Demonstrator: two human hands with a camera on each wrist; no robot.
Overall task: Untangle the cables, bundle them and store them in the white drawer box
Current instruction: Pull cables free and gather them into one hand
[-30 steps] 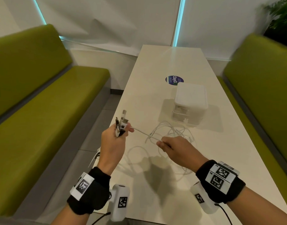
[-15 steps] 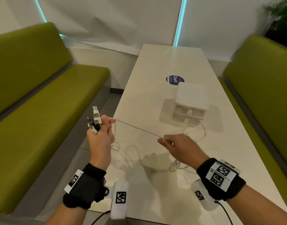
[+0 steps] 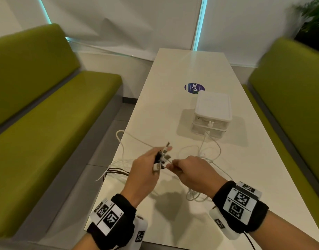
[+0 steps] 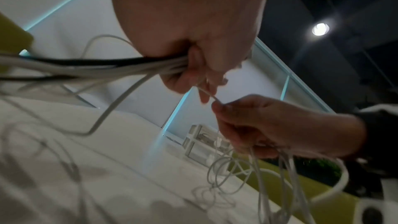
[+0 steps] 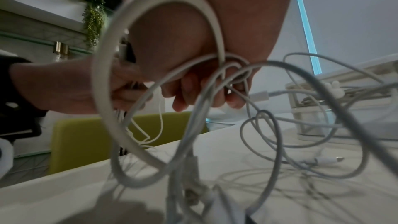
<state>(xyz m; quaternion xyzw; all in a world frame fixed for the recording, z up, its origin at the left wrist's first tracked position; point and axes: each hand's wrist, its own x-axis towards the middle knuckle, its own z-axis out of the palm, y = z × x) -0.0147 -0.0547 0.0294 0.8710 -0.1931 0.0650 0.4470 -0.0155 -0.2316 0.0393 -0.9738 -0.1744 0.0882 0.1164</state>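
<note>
My left hand (image 3: 151, 165) grips a bunch of cable ends (image 3: 163, 156), white and black, with the plugs sticking up past the thumb. In the left wrist view the bundled cables (image 4: 120, 66) run out of the fist to the left. My right hand (image 3: 187, 170), close beside the left, pinches one thin white cable (image 4: 207, 94) and holds loops of it (image 5: 163, 77). More white cable (image 3: 205, 150) trails in loose loops over the table toward the white drawer box (image 3: 212, 114), which stands closed further back on the right.
The long white table (image 3: 182, 69) runs away from me between two green benches (image 3: 47, 114) (image 3: 295, 91). Cable ends (image 3: 110, 173) hang over the table's left edge. A round blue sticker (image 3: 193, 87) lies behind the box.
My left hand, which had pulled out to the left with the plugs, has come back in to meet the right hand. The taut white cable between them has gone slack.
</note>
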